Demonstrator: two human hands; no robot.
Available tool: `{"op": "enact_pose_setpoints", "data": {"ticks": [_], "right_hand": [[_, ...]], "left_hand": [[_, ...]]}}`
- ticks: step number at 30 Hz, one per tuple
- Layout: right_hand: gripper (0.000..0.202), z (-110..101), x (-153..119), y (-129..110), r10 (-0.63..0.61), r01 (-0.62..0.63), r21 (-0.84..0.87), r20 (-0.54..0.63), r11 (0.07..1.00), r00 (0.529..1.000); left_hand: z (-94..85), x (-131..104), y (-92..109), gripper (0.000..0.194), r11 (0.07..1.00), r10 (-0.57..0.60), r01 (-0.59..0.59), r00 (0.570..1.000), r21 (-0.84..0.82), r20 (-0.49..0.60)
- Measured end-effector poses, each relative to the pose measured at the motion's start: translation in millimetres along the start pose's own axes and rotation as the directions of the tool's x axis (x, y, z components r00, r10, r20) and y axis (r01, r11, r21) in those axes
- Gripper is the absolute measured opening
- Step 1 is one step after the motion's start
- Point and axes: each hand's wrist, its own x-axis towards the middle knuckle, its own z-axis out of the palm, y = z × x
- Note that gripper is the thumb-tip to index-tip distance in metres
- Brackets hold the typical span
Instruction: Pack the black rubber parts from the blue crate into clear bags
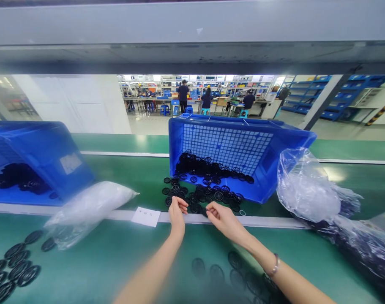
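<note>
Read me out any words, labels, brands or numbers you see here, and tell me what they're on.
No text can be read for certain.
White paper slip: a short row of marks, too small and blurred to read.
Pale label on the left blue crate: blurred, nothing legible.
Black discs: no lettering can be made out.

Small, round, black openwork discs [218, 196] — thin-rimmed, with spoke-like centres — lie mostly flat and overlapping, spilling out of a large blue plastic crate [274, 164]; the crate is tipped on its side, latticed panel at the back; more discs are heaped inside; the left hand [178, 211] and right hand [222, 217] curl at the pile's near edge — any grip is unclear.
</note>
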Motion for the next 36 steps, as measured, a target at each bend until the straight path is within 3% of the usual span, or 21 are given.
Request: {"op": "enact_pose_setpoints", "data": {"ticks": [3,7,13,18,23,29,31,33,36], "right_hand": [[0.015,2.2,-22.4,-7.4,-0.015,-0.034,0.193,0.245,0.981,0.969],[0.006,10.7,-34.0,-8.8,0.014,-0.050,0.145,0.243,0.988,0.970],[0.037,-0.5,-20.1,-2.2,0.002,-0.129,0.248,0.452,0.960,0.892],[0.024,-11.5,-16.4,3.5,-0.046,-0.003,0.144,0.338,0.990,0.940],[0.031,-11.3,-18.3,-6.0,-0.093,0.055,0.123,0.328,0.991,0.940],[0.030,-3.6,-45.4,-59.1,-0.238,0.167,0.192,0.447,0.967,0.863],[0.028,-1.3,-48.6,-66.6,-0.260,0.188,0.198,0.456,0.962,0.851],[0.025,1.6,-41.1,-61.8,-0.230,0.189,0.140,0.393,0.972,0.890],[0.016,7.1,-13.1,-38.9,-0.111,0.119,-0.045,0.152,0.992,0.982]], "left_hand": [[0.2,-0.7,1.1,0.060,1.000,-0.003,0.003,1.000,0.002,0.008],[0.2,-1.3,1.4,0.061,1.000,-0.007,0.006,1.000,0.003,0.019],[0.0,-0.7,-0.2,0.061,1.000,0.004,-0.004,1.000,0.017,0.022],[0.5,-0.9,0.6,0.060,1.000,-0.004,0.004,0.999,0.015,0.032],[0.7,-0.7,1.1,0.060,1.000,-0.015,0.014,0.999,0.012,0.033],[0.9,-1.6,1.2,0.060,1.000,-0.016,0.015,0.999,0.012,0.036],[0.7,-1.3,1.1,0.061,1.000,-0.017,0.017,0.999,0.013,0.035],[0.5,-0.9,0.9,0.061,1.000,-0.019,0.018,0.999,0.013,0.035],[0.4,-0.5,0.4,0.060,1.000,-0.015,0.015,0.999,0.010,0.029]]}}
